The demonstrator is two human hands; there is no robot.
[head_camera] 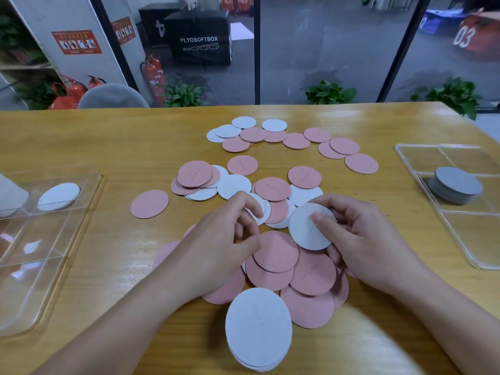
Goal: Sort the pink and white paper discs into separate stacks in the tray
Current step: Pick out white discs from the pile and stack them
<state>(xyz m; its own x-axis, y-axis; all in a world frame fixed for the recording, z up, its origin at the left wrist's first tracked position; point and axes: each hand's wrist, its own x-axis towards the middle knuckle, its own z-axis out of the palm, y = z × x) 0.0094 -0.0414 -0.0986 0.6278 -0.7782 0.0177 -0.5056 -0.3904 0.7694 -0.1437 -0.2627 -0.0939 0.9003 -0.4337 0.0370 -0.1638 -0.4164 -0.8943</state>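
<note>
Wooden table (94, 136) carries the loose discs. Your right hand (362, 239) pinches one white disc (308, 228), thumb on its face; your left hand (216, 247) curls over the pile, fingertips on another white disc (261, 209). Lift each disc singly, clear of the pink discs (276, 253) beneath, then seat it squarely on the white stack (457, 189) in the right tray (405, 152); a second tray (89, 209) sits at left

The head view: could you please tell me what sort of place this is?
Probably a gym or sports hall's side room: a wooden table stands at a glass wall, beyond which sit a black PLYOSOFTBOX plyometric box and red fire extinguishers.
</note>
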